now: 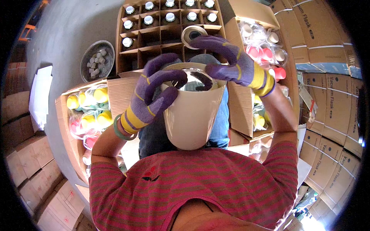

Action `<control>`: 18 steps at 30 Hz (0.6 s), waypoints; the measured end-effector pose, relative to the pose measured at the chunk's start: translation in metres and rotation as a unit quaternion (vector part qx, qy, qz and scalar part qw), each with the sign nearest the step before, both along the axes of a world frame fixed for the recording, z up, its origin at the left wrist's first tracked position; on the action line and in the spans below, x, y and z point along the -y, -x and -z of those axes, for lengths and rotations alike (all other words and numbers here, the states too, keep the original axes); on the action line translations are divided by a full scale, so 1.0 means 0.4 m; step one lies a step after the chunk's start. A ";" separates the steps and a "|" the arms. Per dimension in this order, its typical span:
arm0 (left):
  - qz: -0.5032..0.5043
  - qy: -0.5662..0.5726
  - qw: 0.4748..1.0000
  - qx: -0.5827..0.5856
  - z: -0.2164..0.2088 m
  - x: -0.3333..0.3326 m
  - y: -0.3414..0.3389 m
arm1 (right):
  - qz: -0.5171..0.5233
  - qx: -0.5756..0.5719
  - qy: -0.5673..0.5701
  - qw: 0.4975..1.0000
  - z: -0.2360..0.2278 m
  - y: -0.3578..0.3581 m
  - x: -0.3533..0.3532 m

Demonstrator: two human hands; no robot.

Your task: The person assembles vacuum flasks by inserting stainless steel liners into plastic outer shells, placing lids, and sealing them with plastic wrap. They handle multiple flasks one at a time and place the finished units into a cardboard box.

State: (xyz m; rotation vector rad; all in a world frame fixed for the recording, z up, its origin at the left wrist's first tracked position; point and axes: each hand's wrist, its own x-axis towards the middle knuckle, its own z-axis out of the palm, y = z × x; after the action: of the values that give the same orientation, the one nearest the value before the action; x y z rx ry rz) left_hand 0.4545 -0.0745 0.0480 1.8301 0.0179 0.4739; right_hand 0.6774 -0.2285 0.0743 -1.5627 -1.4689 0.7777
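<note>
Tilted on the lap, the cream flask body [189,121] looks light, stiff and slick, its mirrored liner [192,74] probably fragile, so the outer wall suits gripping. The left hand [144,90] pinches its rim; the right hand [237,63] spreads apart, fingertips overlapping a cream ring [185,34]. Cartons [241,106] crowd both sides, leaving room mainly above.

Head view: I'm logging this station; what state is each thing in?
White container, mouth uncovered, shiny inside
Left hand, gloved, fingers curled at container rim
Right hand, gloved, fingers bent, thumb by rim
Divided box, open, partly filled
Round bowl, upright, holding small pale pieces
Left carton, open, holding bagged items
Upper-right carton, flap up, holding bagged items
Right-hand stacked cartons, closed, strapped
</note>
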 end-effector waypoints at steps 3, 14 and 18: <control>-0.002 0.171 0.985 0.026 0.039 0.035 0.001 | -0.101 0.273 0.076 0.954 -0.057 0.001 -0.056; 0.002 0.217 0.976 0.016 0.040 0.134 -0.013 | -0.347 0.188 0.311 0.865 -0.160 -0.021 -0.134; -0.025 0.160 0.987 -0.011 0.045 0.160 -0.004 | -0.291 0.242 0.485 0.789 -0.207 0.021 -0.137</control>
State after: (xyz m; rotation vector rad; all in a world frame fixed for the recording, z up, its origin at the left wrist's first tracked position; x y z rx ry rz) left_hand 0.4562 -0.1384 0.0298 1.5224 0.1482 0.4579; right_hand 0.6690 -0.1735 0.1570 -2.1720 -2.1544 1.8096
